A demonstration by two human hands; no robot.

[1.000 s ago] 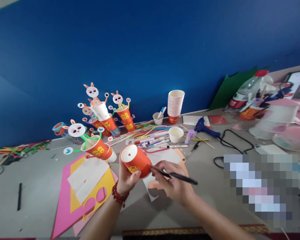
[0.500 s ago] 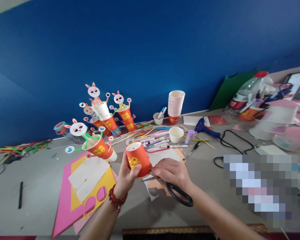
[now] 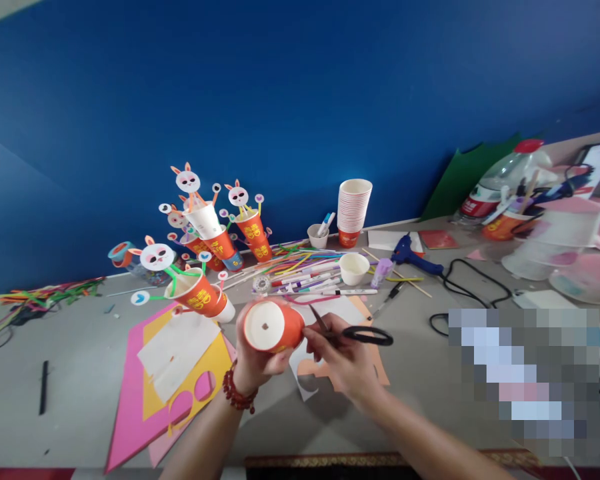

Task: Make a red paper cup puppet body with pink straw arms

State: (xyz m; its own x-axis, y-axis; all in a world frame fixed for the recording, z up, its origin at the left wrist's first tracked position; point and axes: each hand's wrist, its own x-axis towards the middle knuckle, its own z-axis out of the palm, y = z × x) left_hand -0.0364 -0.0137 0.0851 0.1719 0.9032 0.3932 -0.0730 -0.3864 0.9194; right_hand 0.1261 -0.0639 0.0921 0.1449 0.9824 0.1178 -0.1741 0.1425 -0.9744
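Gripping an orange paper cup (image 3: 275,325) on its side above the grey desk (image 3: 80,400), white bottom toward the camera, the left hand (image 3: 258,360) is curled around it; the right hand (image 3: 341,360) clasps black-handled scissors (image 3: 353,333), tips touching the cup's wall.

In my left hand (image 3: 257,360) the orange cup (image 3: 273,325) is thin paper, its printed wall faintly glossy, its white base matt. The scissors (image 3: 353,333) in my right hand (image 3: 345,360) have dark metal blades and smooth black plastic handles. Round my left wrist sits a bracelet (image 3: 237,393) of shiny red beads. The table (image 3: 80,400) looks smooth, grey and matt. To the near left, the pink and yellow sheets (image 3: 145,400) look like matt foam or card; I cannot tell which. Farther off, the stack of cups (image 3: 354,210) is paper, and the glue gun (image 3: 410,257) is glossy blue plastic.
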